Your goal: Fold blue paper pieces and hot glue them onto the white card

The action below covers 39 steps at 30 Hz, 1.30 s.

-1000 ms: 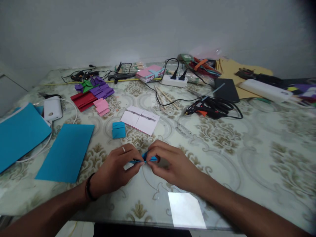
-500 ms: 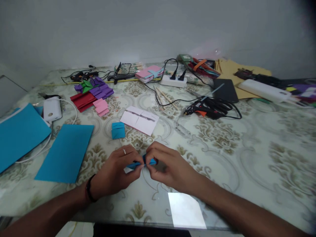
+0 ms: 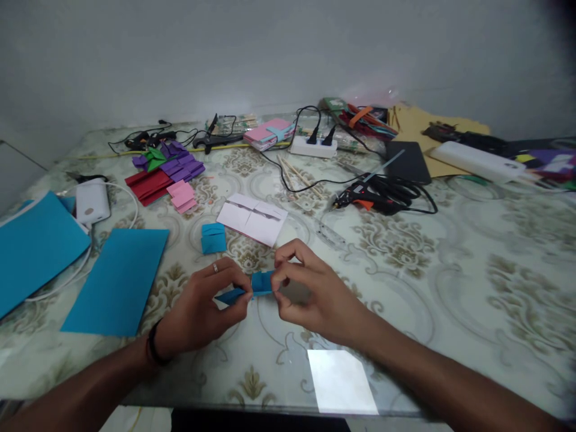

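Note:
A small folded piece of blue paper (image 3: 261,282) is held just above the table, near its front middle. My left hand (image 3: 209,303), with a ring and a dark wristband, pinches its left part between thumb and fingers. On the other side my right hand (image 3: 310,291) pinches the right end between thumb and fingertips. Some of the paper is hidden behind my left fingers. Just beyond lies another small folded blue paper (image 3: 213,239), and beside it a white folded sheet (image 3: 252,218) with a dark line across it.
Blue sheets (image 3: 117,282) and a white power bank (image 3: 92,200) lie at the left. Folded purple paper (image 3: 182,165), red paper (image 3: 148,185) and pink paper (image 3: 182,196) sit behind. A black glue gun (image 3: 360,195) and a power strip (image 3: 314,146) are farther back.
My hands have moved apart, left hand leftward and right hand slightly rightward. More of the blue paper's middle now shows between them, and my right fingers are lifted a little.

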Motion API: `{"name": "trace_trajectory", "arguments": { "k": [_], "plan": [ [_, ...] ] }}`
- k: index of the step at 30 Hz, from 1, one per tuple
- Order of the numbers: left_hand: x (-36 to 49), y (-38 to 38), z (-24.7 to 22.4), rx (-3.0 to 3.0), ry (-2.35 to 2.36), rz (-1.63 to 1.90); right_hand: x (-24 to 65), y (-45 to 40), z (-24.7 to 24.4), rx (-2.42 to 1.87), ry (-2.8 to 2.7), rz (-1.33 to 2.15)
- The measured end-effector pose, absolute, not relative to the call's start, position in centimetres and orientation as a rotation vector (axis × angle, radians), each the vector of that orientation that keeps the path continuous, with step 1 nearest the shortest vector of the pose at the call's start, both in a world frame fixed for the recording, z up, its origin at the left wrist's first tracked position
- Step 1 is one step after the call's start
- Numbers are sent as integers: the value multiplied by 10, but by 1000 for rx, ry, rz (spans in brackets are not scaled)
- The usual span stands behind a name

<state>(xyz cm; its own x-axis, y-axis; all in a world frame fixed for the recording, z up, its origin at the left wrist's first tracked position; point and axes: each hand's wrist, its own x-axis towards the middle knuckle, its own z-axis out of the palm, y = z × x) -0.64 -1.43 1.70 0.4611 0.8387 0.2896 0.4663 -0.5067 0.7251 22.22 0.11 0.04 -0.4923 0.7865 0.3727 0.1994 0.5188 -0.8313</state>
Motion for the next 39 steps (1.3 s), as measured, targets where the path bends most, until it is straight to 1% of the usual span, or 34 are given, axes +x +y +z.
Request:
{"name": "trace_trajectory", "arguments": {
  "k": [7, 15, 23, 33, 39],
  "plan": [
    [-6, -12, 17, 2124, 1096, 835, 223, 1, 0, -827, -1989, 963],
    [-5, -14, 10, 2122, 1060, 852, 220, 2, -2, -776, -2063, 807],
    [-7, -13, 22, 2076, 941, 919, 221, 2, -1, -832, -2058, 721],
    [-6, -12, 3, 2143, 1146, 877, 221, 4, -2, -832, -2069, 640],
    [-5, -12, 4, 2236, 1077, 886, 220, 2, -4, -796, -2104, 600]
  ]
}}
